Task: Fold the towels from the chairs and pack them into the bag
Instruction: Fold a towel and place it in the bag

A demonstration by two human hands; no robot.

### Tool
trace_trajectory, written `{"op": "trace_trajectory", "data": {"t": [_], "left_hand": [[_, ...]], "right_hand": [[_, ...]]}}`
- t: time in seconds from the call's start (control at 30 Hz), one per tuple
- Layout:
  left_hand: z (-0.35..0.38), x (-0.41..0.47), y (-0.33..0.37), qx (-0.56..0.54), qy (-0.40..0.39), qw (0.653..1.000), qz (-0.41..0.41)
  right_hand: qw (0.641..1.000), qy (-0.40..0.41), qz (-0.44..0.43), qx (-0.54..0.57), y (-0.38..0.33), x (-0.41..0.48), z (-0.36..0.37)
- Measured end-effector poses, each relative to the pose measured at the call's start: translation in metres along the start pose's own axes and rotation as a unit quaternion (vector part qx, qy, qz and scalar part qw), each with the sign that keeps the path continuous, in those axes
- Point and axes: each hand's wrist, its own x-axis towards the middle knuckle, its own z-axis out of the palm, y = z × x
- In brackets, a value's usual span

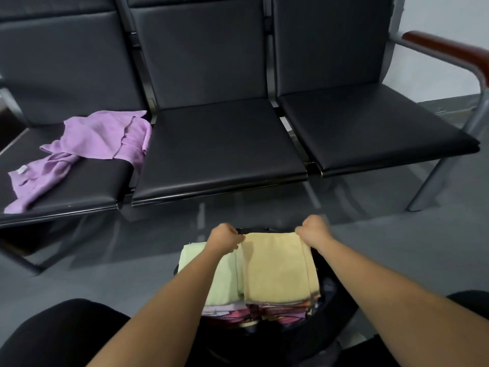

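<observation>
Yellow towel (pixel 277 268) entering bag (pixel 332 300), left grip (pixel 223 238) and right grip (pixel 313 230) clamped on it. Purple towel (pixel 87 144) on chair (pixel 87 184) needs folding next.

Shows only dark slivers of the bag (pixel 326 274) around the yellow towel (pixel 275 266). Hides the fingertips of left hand (pixel 223 235) and right hand (pixel 315 226), curled under. Cannot read the purple towel's (pixel 100 139) tag (pixel 21 169). Cuts off the left chair (pixel 87 181) at the left edge.
</observation>
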Motion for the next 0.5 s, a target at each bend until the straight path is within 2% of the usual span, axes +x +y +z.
{"op": "trace_trajectory", "data": {"t": [0.07,0.2,0.27,0.5], "left_hand": [[-0.028,0.001,0.007,-0.010,0.000,1.000,0.016],[-0.099,-0.009,0.026,-0.068,0.010,0.996,0.065],[-0.137,-0.014,0.028,-0.094,0.028,0.992,0.081],[-0.250,-0.012,-0.041,-0.127,0.205,0.970,0.032]], "right_hand": [[0.998,0.000,-0.054,-0.029,-0.030,-0.002,-0.012],[0.986,-0.058,-0.149,0.054,-0.104,-0.002,-0.021],[0.980,-0.068,-0.168,0.082,-0.144,0.000,-0.017],[0.970,-0.098,-0.205,0.087,-0.265,0.001,0.029]]}}
